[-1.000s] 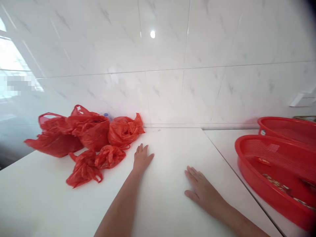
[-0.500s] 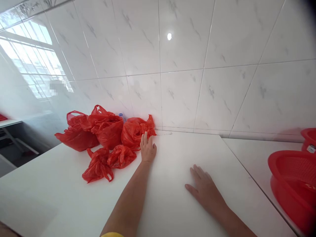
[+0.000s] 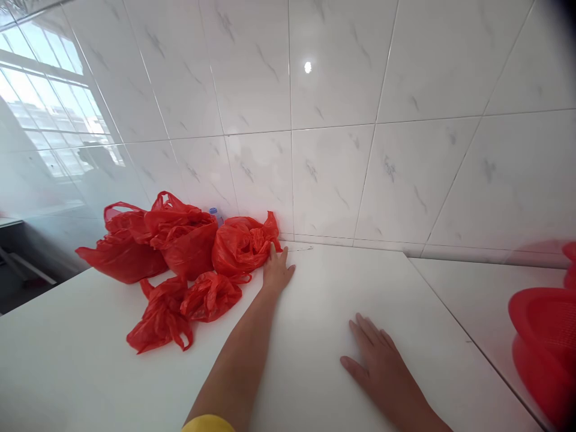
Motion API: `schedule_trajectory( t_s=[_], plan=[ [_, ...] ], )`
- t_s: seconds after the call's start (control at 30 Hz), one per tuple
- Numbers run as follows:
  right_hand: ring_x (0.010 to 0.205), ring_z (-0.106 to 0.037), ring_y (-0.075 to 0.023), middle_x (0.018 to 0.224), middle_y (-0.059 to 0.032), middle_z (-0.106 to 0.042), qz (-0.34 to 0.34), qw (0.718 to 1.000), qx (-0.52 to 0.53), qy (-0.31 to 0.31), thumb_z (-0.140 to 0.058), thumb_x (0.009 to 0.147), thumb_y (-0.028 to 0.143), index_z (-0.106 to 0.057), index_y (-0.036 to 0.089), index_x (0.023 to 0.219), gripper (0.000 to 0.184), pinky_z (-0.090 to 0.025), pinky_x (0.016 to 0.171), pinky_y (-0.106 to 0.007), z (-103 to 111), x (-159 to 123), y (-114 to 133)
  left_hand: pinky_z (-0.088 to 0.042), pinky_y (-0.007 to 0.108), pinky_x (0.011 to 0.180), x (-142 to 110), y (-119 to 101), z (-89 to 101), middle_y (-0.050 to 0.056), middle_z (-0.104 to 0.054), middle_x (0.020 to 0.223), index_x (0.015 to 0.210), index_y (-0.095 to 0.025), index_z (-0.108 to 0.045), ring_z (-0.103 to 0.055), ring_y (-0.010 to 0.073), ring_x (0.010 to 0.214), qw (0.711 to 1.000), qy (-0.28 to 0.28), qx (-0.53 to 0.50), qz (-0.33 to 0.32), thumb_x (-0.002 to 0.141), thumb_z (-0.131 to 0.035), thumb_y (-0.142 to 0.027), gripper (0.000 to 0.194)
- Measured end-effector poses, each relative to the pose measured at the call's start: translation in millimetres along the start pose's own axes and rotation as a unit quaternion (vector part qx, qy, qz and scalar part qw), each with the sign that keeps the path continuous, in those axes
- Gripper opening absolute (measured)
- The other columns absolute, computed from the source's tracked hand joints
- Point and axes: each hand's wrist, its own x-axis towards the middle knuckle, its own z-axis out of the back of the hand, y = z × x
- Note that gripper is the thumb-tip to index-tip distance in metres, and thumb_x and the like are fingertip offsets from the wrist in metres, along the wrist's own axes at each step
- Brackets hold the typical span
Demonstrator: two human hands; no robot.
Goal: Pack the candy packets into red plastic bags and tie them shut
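Several red plastic bags lie bunched on the white counter (image 3: 315, 336) against the tiled wall. My left hand (image 3: 276, 270) reaches forward, fingers stretched, its fingertips touching the rightmost tied bag (image 3: 240, 246). Two small knotted bags (image 3: 211, 294) lie in front of the pile, left of my forearm. My right hand (image 3: 378, 360) rests flat on the counter, palm down, fingers apart, holding nothing.
Two larger open bags (image 3: 184, 237) stand at the back left, with a bottle cap (image 3: 213, 211) showing behind them. A red plastic basket (image 3: 544, 342) sits at the right edge. A window is at the far left.
My left hand slid forward from the bare counter to the rightmost bag. The view turned left, so the red baskets moved mostly out of frame. My right hand stayed flat.
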Motion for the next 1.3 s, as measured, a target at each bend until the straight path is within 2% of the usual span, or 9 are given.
schedule_trajectory(
  t_s=[0.23,0.47,0.6,0.7,0.9,1.0,1.1,1.2,1.3],
  plan=[
    [0.140,-0.012,-0.0210,0.151,0.0010,-0.014,0.002,1.000,-0.021,0.002,-0.027,0.085,0.060,-0.029,0.017,0.143,0.072,-0.016,0.115,-0.040,-3,2,-3,-0.026,0.054,0.101,17,11,-10.5,0.021,-0.034,0.142,0.135,-0.013,-0.039,-0.034,0.0403,0.127,0.998,0.025,-0.021,0.056,0.082,-0.048,-0.045,0.062],
    [0.139,-0.016,-0.0216,0.150,-0.0003,-0.019,0.011,1.000,-0.013,-0.021,-0.032,0.085,0.057,-0.033,0.017,0.141,0.069,-0.018,0.114,-0.041,-5,3,-7,-0.030,0.035,0.106,13,2,-6.8,0.009,-0.040,0.140,0.134,-0.016,-0.039,-0.025,0.0252,0.135,0.997,0.003,-0.048,-0.068,0.081,-0.050,-0.026,0.054],
    [0.139,-0.017,-0.0214,0.150,-0.0011,-0.020,0.013,1.000,-0.008,-0.021,-0.031,0.086,0.055,-0.035,0.017,0.140,0.066,-0.019,0.114,-0.041,-1,2,-5,-0.044,0.033,0.094,8,-6,-0.4,0.009,-0.050,0.129,0.123,-0.019,-0.050,-0.049,0.0224,0.116,0.993,-0.024,-0.046,-0.103,0.079,-0.051,-0.020,0.044],
    [0.139,-0.016,-0.0213,0.150,-0.0015,-0.020,0.008,1.000,-0.005,-0.014,-0.032,0.086,0.054,-0.034,0.017,0.140,0.066,-0.018,0.114,-0.041,2,1,-3,-0.046,0.038,0.089,5,-9,7.8,0.011,-0.049,0.128,0.122,-0.020,-0.051,-0.052,0.0243,0.110,0.993,-0.056,-0.039,-0.094,0.082,-0.045,-0.017,0.041],
    [0.139,-0.016,-0.0218,0.150,-0.0018,-0.019,0.017,0.999,0.009,-0.026,-0.031,0.087,0.055,-0.034,0.018,0.140,0.065,-0.018,0.114,-0.042,-2,1,-6,-0.025,0.048,0.107,6,-3,27.0,0.009,-0.024,0.149,0.131,-0.024,-0.044,-0.022,0.0305,0.136,0.976,-0.211,0.019,-0.059,0.085,-0.045,-0.023,0.046],
    [0.138,-0.019,-0.0231,0.150,-0.0029,-0.022,0.023,0.999,0.017,-0.040,-0.033,0.087,0.054,-0.036,0.017,0.140,0.064,-0.020,0.113,-0.042,-5,0,-8,-0.040,0.044,0.093,8,13,28.5,0.016,-0.015,0.151,0.140,-0.018,-0.030,-0.037,0.0342,0.127,0.986,-0.151,-0.006,0.066,0.084,-0.049,-0.039,0.063],
    [0.136,-0.025,-0.0251,0.148,-0.0048,-0.028,0.028,0.997,0.021,-0.063,-0.037,0.086,0.053,-0.041,0.018,0.137,0.062,-0.024,0.111,-0.043,-7,1,-10,-0.046,0.038,0.078,8,27,27.2,0.020,-0.035,0.139,0.144,-0.020,-0.018,-0.054,0.0327,0.108,0.982,-0.076,-0.036,0.170,0.083,-0.047,-0.050,0.074],
    [0.131,-0.033,-0.0268,0.142,-0.0072,-0.039,0.034,0.993,0.022,-0.108,-0.040,0.085,0.049,-0.046,0.019,0.133,0.057,-0.030,0.107,-0.045,-9,11,-6,-0.043,0.036,0.077,4,29,26.8,0.014,-0.056,0.115,0.143,-0.025,-0.023,-0.056,0.0302,0.102,0.985,-0.051,-0.043,0.158,0.082,-0.047,-0.053,0.071],
    [0.125,-0.041,-0.0264,0.134,-0.0103,-0.047,0.059,0.984,0.031,-0.164,-0.043,0.085,0.043,-0.037,0.019,0.137,0.058,-0.033,0.103,-0.046,-12,36,8,-0.041,0.033,0.074,-4,19,26.7,0.012,-0.059,0.105,0.125,-0.023,-0.048,-0.056,0.0280,0.096,0.990,-0.053,-0.047,0.125,0.081,-0.047,-0.057,0.056]
  ],
)
